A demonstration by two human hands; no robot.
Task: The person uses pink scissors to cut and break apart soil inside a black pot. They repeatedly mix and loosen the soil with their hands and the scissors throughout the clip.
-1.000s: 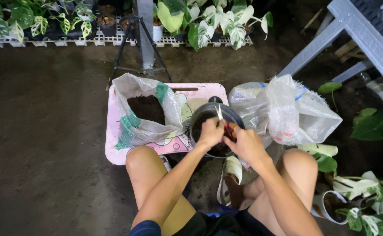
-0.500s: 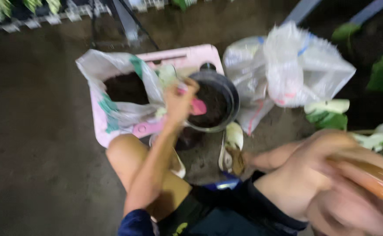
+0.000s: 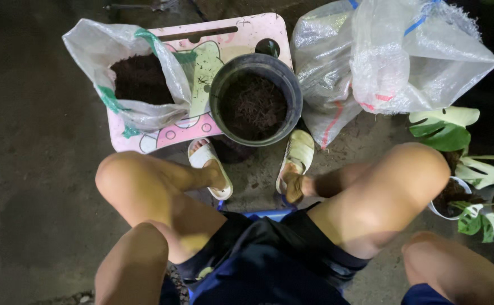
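Neither of my hands shows in the head view; only bent arms reach in at the bottom left (image 3: pixel 129 265) and bottom right (image 3: pixel 461 274). A black round pot (image 3: pixel 256 57) filled with dark soil stands on the front edge of a pink low table (image 3: pixel 258 31), just beyond my feet in pale sandals (image 3: pixel 299 152). An open plastic bag of dark soil (image 3: pixel 139 79) lies on the left half of the table. My bare knees frame the pot from below.
Two bulging clear plastic bags (image 3: pixel 393 62) sit right of the pot. Variegated green-and-white leaves (image 3: pixel 444 127) and a white pot (image 3: pixel 434 208) crowd the right edge. A blue seat (image 3: pixel 264 214) is under me. Dark concrete floor (image 3: pixel 32 169) lies to the left.
Both hands were at the pot a second ago. The right one pulled back first, then the left, and both are now out of frame. The view has dropped closer to the pot and my knees.
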